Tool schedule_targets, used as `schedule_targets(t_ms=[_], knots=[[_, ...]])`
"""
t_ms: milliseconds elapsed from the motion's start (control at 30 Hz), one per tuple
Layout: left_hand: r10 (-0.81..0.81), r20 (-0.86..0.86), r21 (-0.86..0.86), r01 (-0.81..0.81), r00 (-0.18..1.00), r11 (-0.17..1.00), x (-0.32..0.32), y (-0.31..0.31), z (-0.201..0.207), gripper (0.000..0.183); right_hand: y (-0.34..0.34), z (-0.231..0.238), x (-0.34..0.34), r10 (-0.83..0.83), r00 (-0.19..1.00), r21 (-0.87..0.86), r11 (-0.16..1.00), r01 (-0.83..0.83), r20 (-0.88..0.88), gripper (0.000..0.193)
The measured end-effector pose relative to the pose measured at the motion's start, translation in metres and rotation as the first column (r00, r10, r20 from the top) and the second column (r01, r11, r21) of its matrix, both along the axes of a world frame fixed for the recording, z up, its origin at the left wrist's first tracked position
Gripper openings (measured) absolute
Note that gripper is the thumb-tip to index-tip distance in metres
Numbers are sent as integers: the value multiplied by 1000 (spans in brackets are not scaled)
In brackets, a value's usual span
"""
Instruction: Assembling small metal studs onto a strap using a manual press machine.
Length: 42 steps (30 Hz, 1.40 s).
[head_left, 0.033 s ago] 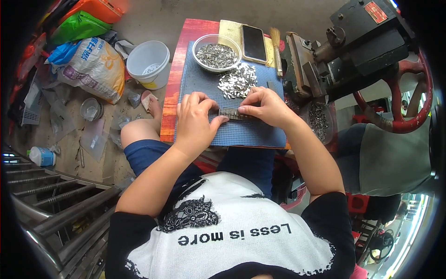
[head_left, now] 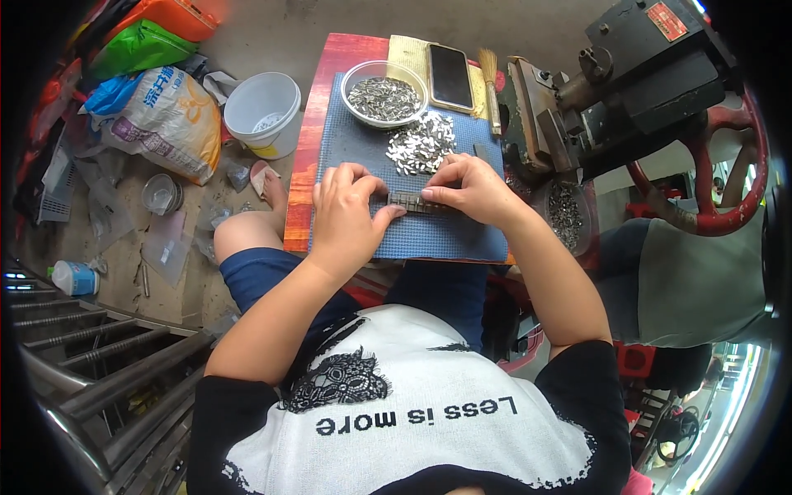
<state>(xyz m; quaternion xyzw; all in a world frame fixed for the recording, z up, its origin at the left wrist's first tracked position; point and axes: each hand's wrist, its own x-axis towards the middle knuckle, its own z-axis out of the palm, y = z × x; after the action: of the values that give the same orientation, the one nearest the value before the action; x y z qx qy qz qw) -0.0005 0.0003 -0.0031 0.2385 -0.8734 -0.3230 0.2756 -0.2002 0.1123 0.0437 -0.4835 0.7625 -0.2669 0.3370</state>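
A short dark metal block with a row of notches (head_left: 408,200) lies on the blue ribbed mat (head_left: 363,239) in front of me. My left hand (head_left: 342,210) grips its left end between thumb and curled fingers. At the block's right part my right hand (head_left: 474,194) pinches with thumb and forefinger; what is between those fingertips is hidden. Just beyond the block spreads a loose pile of small shiny metal pieces (head_left: 421,144). Behind the pile stands a clear round bowl (head_left: 346,106) filled with similar grey pieces.
A phone (head_left: 450,76) lies on a yellow cloth (head_left: 404,51), beside a brush (head_left: 490,91). To the right is a dark machine (head_left: 660,91) with a red handwheel (head_left: 705,223). A white bucket (head_left: 239,115), a printed sack (head_left: 177,124) and a metal rack (head_left: 91,379) are on the left.
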Motion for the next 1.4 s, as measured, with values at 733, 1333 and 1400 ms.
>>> schedule_targets(t_ms=[733,1333,1400], knots=[[9,2,-26,-8,1000,1000,0,0,1,28,13,17,-4,-126,992,152,981,121,24,19],[7,-9,-55,-7,1000,998,1,-1,-1,28,17,34,-16,-117,993,299,948,113,-5,19],[6,-11,-58,-7,1000,998,1,0,-1,29,16,36,-12,-133,991,302,944,130,-11,20]])
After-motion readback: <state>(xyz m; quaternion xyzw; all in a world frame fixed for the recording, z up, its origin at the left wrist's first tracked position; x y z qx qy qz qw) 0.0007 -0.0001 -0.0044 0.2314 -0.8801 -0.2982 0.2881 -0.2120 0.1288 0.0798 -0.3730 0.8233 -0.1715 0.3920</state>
